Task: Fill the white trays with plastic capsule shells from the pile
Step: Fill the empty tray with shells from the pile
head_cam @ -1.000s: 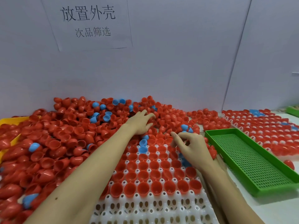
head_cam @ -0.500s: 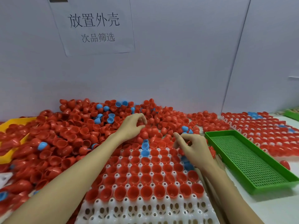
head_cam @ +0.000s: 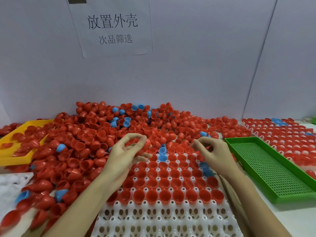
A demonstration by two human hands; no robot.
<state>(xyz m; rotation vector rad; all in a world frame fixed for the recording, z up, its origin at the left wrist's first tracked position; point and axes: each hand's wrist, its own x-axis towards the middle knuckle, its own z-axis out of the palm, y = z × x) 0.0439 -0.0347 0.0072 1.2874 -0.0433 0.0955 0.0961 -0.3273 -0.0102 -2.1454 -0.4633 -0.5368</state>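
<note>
Where the white table meets pale wall panels bearing one paper sign, the pile buries the far edge of the white tray. Left hand grips a red shell; right hand pinches, contents seemingly hidden. One green tray, one yellow tray

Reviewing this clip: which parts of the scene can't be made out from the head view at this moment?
- Whether the right hand holds a shell: its curled fingers hide it.
- Tray cups under the left hand, which grips a red shell.
- Near edge of the white tray: cut off by the frame bottom.
- Shells at lower left: blurred.
- Yellow tray: partly buried by the pile.
</note>
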